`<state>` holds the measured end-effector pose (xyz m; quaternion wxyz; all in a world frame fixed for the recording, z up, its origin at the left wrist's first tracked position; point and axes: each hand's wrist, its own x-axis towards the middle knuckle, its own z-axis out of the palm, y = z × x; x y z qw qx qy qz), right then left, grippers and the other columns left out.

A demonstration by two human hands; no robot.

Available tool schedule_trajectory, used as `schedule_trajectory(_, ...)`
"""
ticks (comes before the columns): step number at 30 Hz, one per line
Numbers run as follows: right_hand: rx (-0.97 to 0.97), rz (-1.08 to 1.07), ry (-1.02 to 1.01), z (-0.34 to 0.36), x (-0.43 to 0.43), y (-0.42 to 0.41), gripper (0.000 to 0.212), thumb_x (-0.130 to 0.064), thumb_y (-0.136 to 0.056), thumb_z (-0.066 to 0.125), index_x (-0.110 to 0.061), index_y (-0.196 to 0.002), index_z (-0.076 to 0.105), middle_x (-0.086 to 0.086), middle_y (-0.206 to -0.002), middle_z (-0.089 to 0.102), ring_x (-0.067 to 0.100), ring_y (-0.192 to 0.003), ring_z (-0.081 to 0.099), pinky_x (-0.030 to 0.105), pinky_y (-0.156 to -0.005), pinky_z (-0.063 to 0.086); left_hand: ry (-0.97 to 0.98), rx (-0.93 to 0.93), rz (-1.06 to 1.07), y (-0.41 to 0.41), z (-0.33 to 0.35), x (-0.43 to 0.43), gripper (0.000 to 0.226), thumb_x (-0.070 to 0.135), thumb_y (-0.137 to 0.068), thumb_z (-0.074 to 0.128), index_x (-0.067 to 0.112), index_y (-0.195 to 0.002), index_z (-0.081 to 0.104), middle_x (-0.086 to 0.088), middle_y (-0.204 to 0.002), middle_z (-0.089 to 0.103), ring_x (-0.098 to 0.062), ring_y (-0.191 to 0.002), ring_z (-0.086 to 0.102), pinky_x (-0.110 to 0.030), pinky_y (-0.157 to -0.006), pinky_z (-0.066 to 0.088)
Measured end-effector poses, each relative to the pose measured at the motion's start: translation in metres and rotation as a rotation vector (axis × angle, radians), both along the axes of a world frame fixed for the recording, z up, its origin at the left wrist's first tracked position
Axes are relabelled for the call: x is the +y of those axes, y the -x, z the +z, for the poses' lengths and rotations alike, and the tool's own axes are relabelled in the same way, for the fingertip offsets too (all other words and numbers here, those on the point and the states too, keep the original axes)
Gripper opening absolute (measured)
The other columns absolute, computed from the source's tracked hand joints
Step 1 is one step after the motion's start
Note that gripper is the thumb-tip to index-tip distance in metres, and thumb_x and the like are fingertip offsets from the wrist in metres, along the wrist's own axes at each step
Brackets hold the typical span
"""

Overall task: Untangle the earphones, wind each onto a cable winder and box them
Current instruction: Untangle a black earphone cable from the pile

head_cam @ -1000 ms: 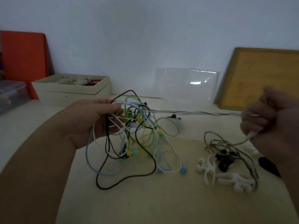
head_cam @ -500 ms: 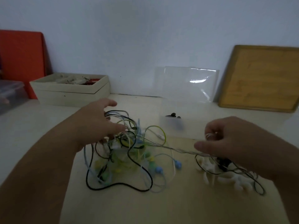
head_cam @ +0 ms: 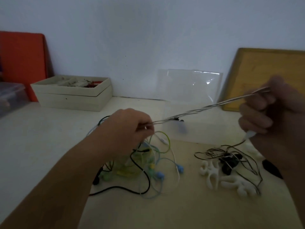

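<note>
The clear plastic box holds a small black item. Left of it the left hand pinches a thin silver earphone cable; right of it the right hand grips the cable, now raised and pulled taut.

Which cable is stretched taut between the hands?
The grey cable, held by the left hand and right hand; the rest lie slack in the tangle.

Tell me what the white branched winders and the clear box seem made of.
White branched cable winders: matte, with rounded prongs, probably soft rubber or silicone; the look can't confirm it. Clear lidded box: see-through with sharp glare streaks, likely thin glossy plastic.
</note>
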<state>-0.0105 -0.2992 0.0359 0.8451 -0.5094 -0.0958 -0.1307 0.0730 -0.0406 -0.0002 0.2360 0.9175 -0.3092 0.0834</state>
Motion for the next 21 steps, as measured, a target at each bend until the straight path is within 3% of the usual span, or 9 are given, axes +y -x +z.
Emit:
schedule_trajectory(3, 0.145, -0.143, -0.034, -0.003, -0.016, -0.001, 0.031, -0.030, -0.069, 0.061, -0.022, -0.046, 0.042, -0.005, -0.048, 0.037, 0.010, -0.037, 0.033, 0.018, -0.034, 0.031, 0.108, -0.022, 0.099, -0.006, 0.004, 0.011, 0.023, 0.037, -0.096, 0.056, 0.030, -0.078, 0.070, 0.009, -0.064, 0.067, -0.002, -0.057, 0.060, -0.015, -0.049, 0.040)
schedule_trajectory(4, 0.232, -0.287, 0.186, -0.006, -0.020, -0.001, 0.032, -0.028, -0.067, 0.064, -0.018, -0.043, 0.045, -0.003, -0.045, 0.040, 0.014, -0.037, 0.036, 0.020, -0.036, 0.033, 0.119, -0.034, 0.110, -0.006, 0.005, 0.012, 0.027, 0.040, -0.096, 0.054, 0.029, -0.080, 0.073, 0.009, -0.064, 0.068, -0.003, -0.058, 0.061, -0.015, -0.049, 0.042)
schedule_trajectory(6, 0.412, -0.410, 0.955, -0.013, -0.021, 0.001, 0.033, -0.027, -0.079, 0.069, -0.013, -0.050, 0.062, 0.002, -0.046, 0.057, 0.019, -0.041, 0.051, 0.026, -0.047, 0.041, 0.114, -0.046, 0.071, -0.004, 0.007, 0.010, 0.033, 0.046, -0.095, 0.050, 0.030, -0.087, 0.077, 0.010, -0.065, 0.069, -0.002, -0.061, 0.062, -0.012, -0.054, 0.044)
schedule_trajectory(9, 0.429, -0.312, 1.577, -0.024, 0.001, 0.000, 0.018, -0.031, -0.086, 0.068, -0.023, -0.101, 0.074, -0.010, -0.078, 0.071, 0.000, -0.067, 0.063, 0.020, -0.066, 0.046, 0.064, -0.070, -0.062, 0.005, 0.008, 0.000, 0.059, 0.063, -0.087, 0.034, 0.023, -0.086, 0.077, 0.004, -0.066, 0.068, -0.009, -0.064, 0.063, -0.022, -0.059, 0.047)
schedule_trajectory(12, 0.143, -0.381, 1.433, -0.024, 0.022, 0.000, 0.045, -0.027, -0.087, 0.062, -0.033, -0.132, 0.058, -0.022, -0.115, 0.065, -0.008, -0.099, 0.059, 0.015, -0.088, 0.045, 0.012, -0.138, -0.111, 0.011, 0.008, -0.009, 0.065, 0.065, -0.085, 0.026, 0.017, -0.074, 0.069, 0.003, -0.061, 0.057, -0.013, -0.062, 0.056, -0.026, -0.057, 0.043)
schedule_trajectory(14, 0.118, -0.152, 1.151, -0.020, 0.043, 0.004, 0.053, -0.042, -0.083, 0.062, -0.038, -0.135, 0.052, -0.027, -0.119, 0.065, -0.013, -0.103, 0.060, 0.008, -0.084, 0.048, -0.032, -0.155, -0.091, 0.015, 0.007, -0.016, 0.056, 0.060, -0.089, 0.027, 0.021, -0.071, 0.064, 0.006, -0.061, 0.052, -0.009, -0.060, 0.052, -0.028, -0.058, 0.040)
schedule_trajectory(16, 0.166, -0.053, 1.147, -0.030, 0.060, 0.006, 0.071, -0.062, -0.073, 0.064, -0.037, -0.138, 0.050, -0.024, -0.112, 0.069, -0.012, -0.099, 0.062, 0.011, -0.082, 0.050, -0.125, -0.176, -0.066, 0.019, 0.008, -0.024, 0.050, 0.058, -0.085, 0.024, 0.027, -0.072, 0.062, 0.008, -0.065, 0.050, -0.008, -0.063, 0.049, -0.029, -0.060, 0.036)
schedule_trajectory(19, 0.114, -0.238, 1.369, -0.045, 0.071, 0.001, 0.042, -0.059, -0.079, 0.064, -0.029, -0.108, 0.070, -0.013, -0.073, 0.069, -0.006, -0.067, 0.062, 0.010, -0.061, 0.041, -0.142, -0.182, -0.033, 0.020, 0.004, -0.031, 0.053, 0.057, -0.085, 0.022, 0.026, -0.078, 0.064, 0.008, -0.069, 0.052, -0.007, -0.067, 0.050, -0.026, -0.062, 0.034)
schedule_trajectory(21, 0.123, -0.241, 1.232, -0.043, 0.071, 0.000, 0.027, -0.042, -0.090, 0.061, -0.020, -0.078, 0.072, -0.006, -0.057, 0.065, -0.001, -0.051, 0.059, 0.011, -0.049, 0.041, -0.102, -0.167, -0.019, 0.021, 0.004, -0.029, 0.052, 0.058, -0.084, 0.029, 0.028, -0.091, 0.071, 0.010, -0.074, 0.053, -0.006, -0.070, 0.051, -0.023, -0.062, 0.034)
